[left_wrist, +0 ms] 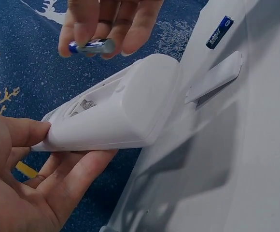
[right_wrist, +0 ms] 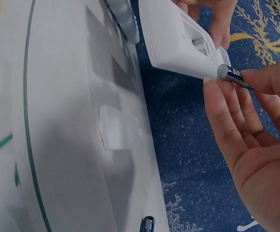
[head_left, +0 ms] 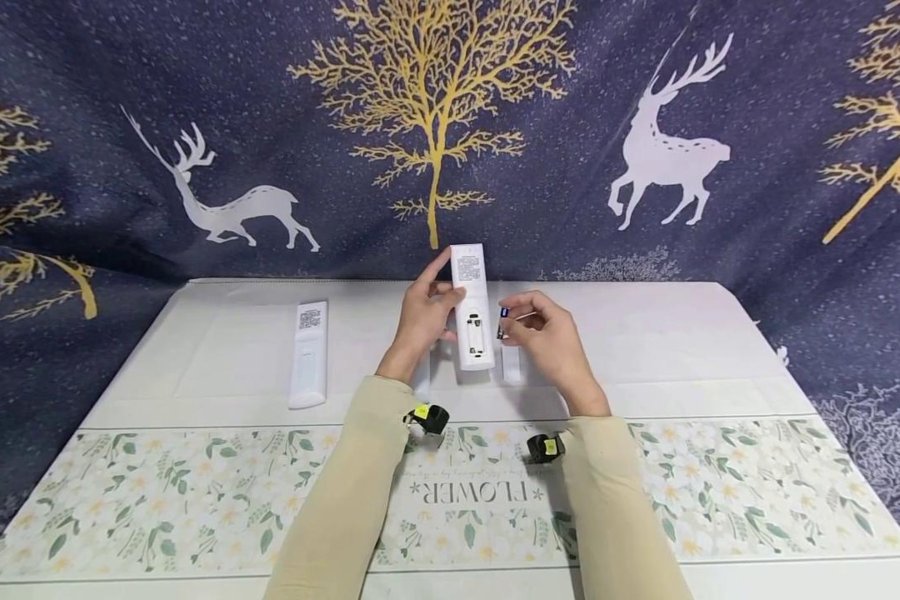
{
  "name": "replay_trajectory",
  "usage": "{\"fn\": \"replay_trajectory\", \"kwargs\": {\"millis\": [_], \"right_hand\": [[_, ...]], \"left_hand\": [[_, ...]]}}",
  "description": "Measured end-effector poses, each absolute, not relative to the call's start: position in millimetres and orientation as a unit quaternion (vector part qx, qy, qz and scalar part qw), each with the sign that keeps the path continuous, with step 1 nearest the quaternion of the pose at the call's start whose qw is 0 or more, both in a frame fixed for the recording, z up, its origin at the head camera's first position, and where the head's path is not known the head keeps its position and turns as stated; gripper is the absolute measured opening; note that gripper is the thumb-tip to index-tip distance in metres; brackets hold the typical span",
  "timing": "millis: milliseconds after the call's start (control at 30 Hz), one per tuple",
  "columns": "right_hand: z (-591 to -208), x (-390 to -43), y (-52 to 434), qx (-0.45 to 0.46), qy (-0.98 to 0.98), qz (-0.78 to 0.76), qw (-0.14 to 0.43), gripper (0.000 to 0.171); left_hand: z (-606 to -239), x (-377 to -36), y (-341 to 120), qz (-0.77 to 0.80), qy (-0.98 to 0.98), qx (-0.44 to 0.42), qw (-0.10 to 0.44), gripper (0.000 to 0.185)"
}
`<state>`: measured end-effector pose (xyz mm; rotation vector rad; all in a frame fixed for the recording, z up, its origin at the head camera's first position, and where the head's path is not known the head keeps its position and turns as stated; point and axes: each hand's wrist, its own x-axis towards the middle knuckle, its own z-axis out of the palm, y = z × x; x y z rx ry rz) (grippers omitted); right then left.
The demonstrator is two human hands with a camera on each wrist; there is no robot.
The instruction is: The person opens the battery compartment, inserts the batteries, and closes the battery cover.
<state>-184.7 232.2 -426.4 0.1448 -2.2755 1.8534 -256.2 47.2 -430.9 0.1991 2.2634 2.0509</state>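
My left hand [head_left: 422,321] holds a white remote control [head_left: 471,293] raised over the table, its back towards me. The battery compartment [head_left: 476,335] lies uncovered, with metal contacts and springs showing inside. Just right of it, my right hand [head_left: 546,335] pinches a blue and silver battery [left_wrist: 92,46] between thumb and fingertips. The battery is apart from the remote in the left wrist view. A white battery cover [left_wrist: 216,79] lies on the table below, and a second blue battery [left_wrist: 220,32] rests beyond it.
Another white remote [head_left: 309,357] lies face down at the left of the table. A pale blue object [head_left: 422,380] is partly hidden behind the left forearm. A dark cloth printed with deer and trees [head_left: 540,208] hangs along the table's back edge.
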Motion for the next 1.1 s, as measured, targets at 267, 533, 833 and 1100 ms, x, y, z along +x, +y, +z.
{"fn": "replay_trajectory", "kwargs": {"millis": [267, 533, 833, 1100], "right_hand": [[-427.1, -184.8, 223.7, 0.059, -0.781, 0.615, 0.093, 0.025], [-428.8, -184.8, 219.8, 0.069, -0.795, 0.595, 0.098, 0.023], [-429.3, -183.1, 214.9, 0.085, -0.813, 0.567, 0.101, 0.020], [-429.9, -182.9, 212.3, 0.083, -0.827, 0.548, 0.096, 0.017]], "left_hand": [[-430.8, -256.2, 48.1, 0.663, 0.744, 0.067, 0.038, 0.066], [-429.9, -254.4, 48.7, 0.668, 0.740, 0.070, 0.042, 0.065], [-429.5, -253.2, 48.2, 0.666, 0.741, 0.079, 0.039, 0.066], [-428.0, -252.5, 48.0, 0.667, 0.740, 0.078, 0.042, 0.066]]}}
